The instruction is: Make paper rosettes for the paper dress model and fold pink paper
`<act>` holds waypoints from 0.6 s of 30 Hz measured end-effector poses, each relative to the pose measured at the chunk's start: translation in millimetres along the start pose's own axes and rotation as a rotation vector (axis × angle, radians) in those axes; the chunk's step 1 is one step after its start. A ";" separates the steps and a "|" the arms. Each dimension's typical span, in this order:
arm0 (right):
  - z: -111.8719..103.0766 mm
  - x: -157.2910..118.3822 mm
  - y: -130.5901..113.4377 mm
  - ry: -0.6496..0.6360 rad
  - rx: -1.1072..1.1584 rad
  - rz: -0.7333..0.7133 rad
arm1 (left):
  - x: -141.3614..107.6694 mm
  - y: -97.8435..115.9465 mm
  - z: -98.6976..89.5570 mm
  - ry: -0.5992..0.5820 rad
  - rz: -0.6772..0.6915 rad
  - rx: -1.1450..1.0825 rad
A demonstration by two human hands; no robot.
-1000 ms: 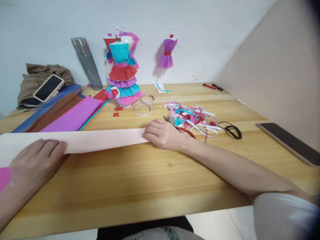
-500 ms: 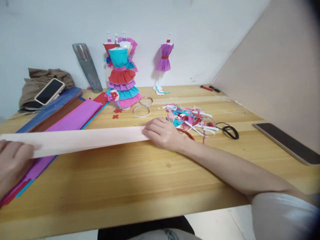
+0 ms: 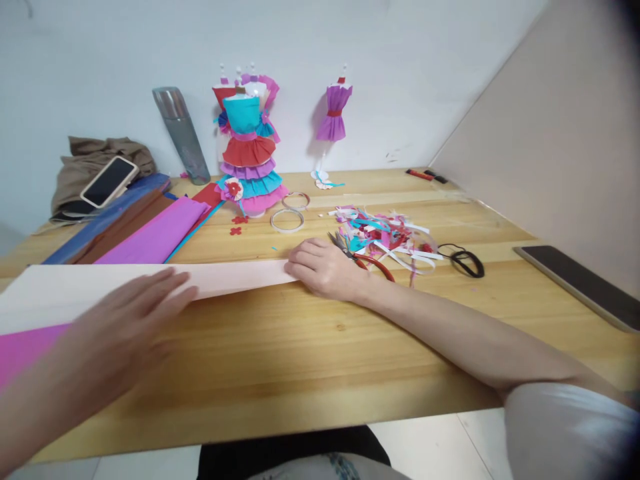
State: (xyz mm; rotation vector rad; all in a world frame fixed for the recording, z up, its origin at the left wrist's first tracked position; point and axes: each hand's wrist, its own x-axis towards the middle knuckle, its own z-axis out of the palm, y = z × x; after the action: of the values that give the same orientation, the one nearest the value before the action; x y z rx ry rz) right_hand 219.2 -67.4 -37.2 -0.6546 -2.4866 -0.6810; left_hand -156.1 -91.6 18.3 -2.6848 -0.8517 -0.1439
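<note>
A long pale pink strip of crepe paper [image 3: 240,275] runs across the left half of the table, wider at its left end. My right hand [image 3: 325,270] grips its right end with curled fingers. Over the strip's middle, my left hand [image 3: 133,317] is flat with fingers stretched out, slightly blurred; I cannot tell whether it touches the paper. Just behind my right hand lie red-handled scissors [image 3: 377,262], partly hidden by it. Folded magenta crepe paper [image 3: 155,233] lies beneath and behind the strip's left part.
Paper scraps [image 3: 385,230] are heaped beyond the scissors. Two tape rings [image 3: 287,221] lie near a tiered paper dress [image 3: 249,153] on a stand. A smaller purple dress [image 3: 335,113], a bottle [image 3: 183,137], a phone [image 3: 109,181], a black hair tie [image 3: 467,263] and a dark tablet-like slab [image 3: 580,283] surround the workspace.
My left hand has let go of the strip's left end and moved right over its middle, fingers now straight. The strip's left part has spread wider. My right hand keeps its grip.
</note>
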 end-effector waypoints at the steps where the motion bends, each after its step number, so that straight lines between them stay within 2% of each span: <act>1: 0.1 0.0 0.3 -0.020 0.005 -0.008 | 17.8 12.1 3.2 0.006 0.099 0.051; 2: -0.3 0.2 0.7 -0.054 0.019 -0.012 | 34.6 22.4 6.0 0.070 0.166 0.100; 4: -3.8 1.3 2.4 -0.175 0.084 -0.010 | 61.4 36.4 10.5 0.039 0.201 0.165; 6: -11.9 3.6 6.7 -0.329 0.206 0.040 | 76.8 43.1 14.1 -0.032 0.198 0.191; 8: -23.4 6.6 14.3 -0.425 0.372 0.158 | 82.3 45.5 17.2 -0.049 0.200 0.222; 11: -38.0 9.4 29.3 -0.368 0.581 0.415 | 81.4 47.3 21.3 0.037 0.224 0.291; 14: -39.0 9.2 39.4 -0.296 0.583 0.725 | 79.1 50.4 24.1 0.143 0.224 0.347; 16: -33.6 8.4 40.7 -0.324 0.555 0.826 | 77.9 53.7 24.1 0.148 0.212 0.344; 18: -28.1 7.8 39.7 -0.384 0.522 0.849 | 76.8 57.2 21.1 0.073 0.185 0.280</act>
State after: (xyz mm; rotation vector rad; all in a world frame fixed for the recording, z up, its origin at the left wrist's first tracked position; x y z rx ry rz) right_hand 243.9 -50.5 1.9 -1.5637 -2.2105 0.4252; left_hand -60.4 -86.9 -2.5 -2.4619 -0.5529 -0.0727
